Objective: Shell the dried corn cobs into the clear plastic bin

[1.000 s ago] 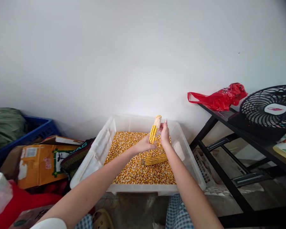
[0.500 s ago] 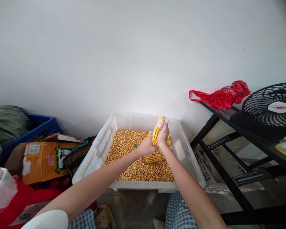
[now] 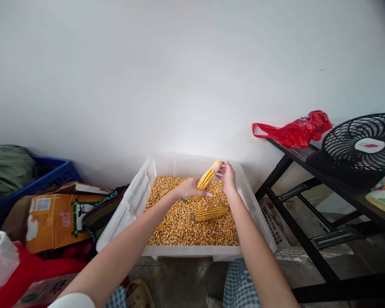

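Left hand (image 3: 191, 188) supports a partly shelled corn cob (image 3: 206, 179) at its lower end. Fingers curve under the cob and the thumb lies along it; the grip appears light, not clenched. Cob is held tilted above the tub, its pale, stripped tip pointing up and to the right, with a strip of yellow kernels remaining on the visible side. Right hand (image 3: 228, 177) is open, fingers spread, just beside the cob's tip; contact cannot be confirmed.

Both hands are over a clear plastic tub (image 3: 186, 251) set against a white wall (image 3: 179, 77). Tub holds a deep layer of loose yellow corn kernels (image 3: 179, 224). A second corn cob (image 3: 209, 214) lies flat on them, near the middle, below the hands and not touched.

Right of tub: a black metal table (image 3: 303, 238) bearing a red plastic bag (image 3: 295, 133) and a black fan (image 3: 361, 145). Left of tub: a blue crate (image 3: 51, 175), a green sack (image 3: 9, 169) and an orange cardboard box (image 3: 57, 222).
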The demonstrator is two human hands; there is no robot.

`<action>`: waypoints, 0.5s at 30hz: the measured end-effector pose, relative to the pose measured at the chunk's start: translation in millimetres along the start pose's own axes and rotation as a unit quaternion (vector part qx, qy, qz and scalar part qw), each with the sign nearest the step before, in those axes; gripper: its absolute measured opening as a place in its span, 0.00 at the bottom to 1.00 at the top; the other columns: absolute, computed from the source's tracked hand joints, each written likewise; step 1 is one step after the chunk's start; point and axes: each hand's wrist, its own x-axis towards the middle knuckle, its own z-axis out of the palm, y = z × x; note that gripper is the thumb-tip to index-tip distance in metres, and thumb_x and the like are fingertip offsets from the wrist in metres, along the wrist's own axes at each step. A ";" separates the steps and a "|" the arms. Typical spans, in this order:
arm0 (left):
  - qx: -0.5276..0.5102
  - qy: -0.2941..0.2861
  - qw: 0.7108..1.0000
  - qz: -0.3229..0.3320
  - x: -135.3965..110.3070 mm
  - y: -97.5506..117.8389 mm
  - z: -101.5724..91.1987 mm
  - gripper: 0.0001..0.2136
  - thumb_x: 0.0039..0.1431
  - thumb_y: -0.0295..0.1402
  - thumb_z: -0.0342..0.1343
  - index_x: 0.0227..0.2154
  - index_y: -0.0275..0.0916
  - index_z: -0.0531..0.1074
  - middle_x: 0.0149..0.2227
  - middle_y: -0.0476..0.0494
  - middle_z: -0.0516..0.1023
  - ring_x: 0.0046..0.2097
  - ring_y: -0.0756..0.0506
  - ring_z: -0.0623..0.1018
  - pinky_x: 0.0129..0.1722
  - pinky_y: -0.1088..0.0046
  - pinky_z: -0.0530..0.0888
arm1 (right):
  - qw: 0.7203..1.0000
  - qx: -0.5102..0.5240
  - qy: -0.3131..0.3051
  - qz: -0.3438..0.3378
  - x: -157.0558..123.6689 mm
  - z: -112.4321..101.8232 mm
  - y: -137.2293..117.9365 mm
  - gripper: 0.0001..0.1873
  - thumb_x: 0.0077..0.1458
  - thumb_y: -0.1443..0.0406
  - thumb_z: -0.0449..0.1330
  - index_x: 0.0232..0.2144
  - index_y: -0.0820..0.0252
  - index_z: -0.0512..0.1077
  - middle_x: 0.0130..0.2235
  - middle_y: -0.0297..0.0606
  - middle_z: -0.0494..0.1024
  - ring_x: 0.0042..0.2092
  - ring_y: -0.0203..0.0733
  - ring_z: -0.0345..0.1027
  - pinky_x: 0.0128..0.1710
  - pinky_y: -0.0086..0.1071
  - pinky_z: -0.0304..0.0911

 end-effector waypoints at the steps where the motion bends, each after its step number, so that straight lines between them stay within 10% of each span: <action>1: -0.019 -0.001 1.000 0.000 -0.8 1.6 -7.5 0.22 0.39 0.43 0.61 0.38 0.36 0.71 0.30 0.49 0.74 0.32 0.47 0.73 0.31 0.75 0.67 | 1.000 0.002 -0.014 0.027 1.4 -3.0 -0.5 0.16 0.51 0.53 0.53 0.31 0.60 0.69 0.28 0.33 0.75 0.28 0.36 0.70 0.23 0.26 0.63; 8: -0.189 0.125 0.974 -0.003 -2.0 1.9 -39.3 0.18 0.50 0.46 0.54 0.30 0.32 0.72 0.21 0.47 0.71 0.24 0.51 0.70 0.24 0.77 0.65 | 0.974 0.083 -0.170 0.124 -8.2 -2.4 -5.1 0.10 0.49 0.60 0.59 0.32 0.59 0.66 0.22 0.32 0.74 0.22 0.36 0.69 0.24 0.30 0.67; 15: -0.352 0.200 0.914 -0.020 4.7 -12.6 -42.6 0.19 0.48 0.45 0.56 0.30 0.30 0.71 0.22 0.45 0.72 0.23 0.51 0.71 0.24 0.76 0.68 | 0.962 0.053 -0.248 0.099 -24.8 5.5 -5.5 0.24 0.42 0.63 0.64 0.44 0.51 0.63 0.35 0.31 0.76 0.32 0.37 0.73 0.26 0.29 0.68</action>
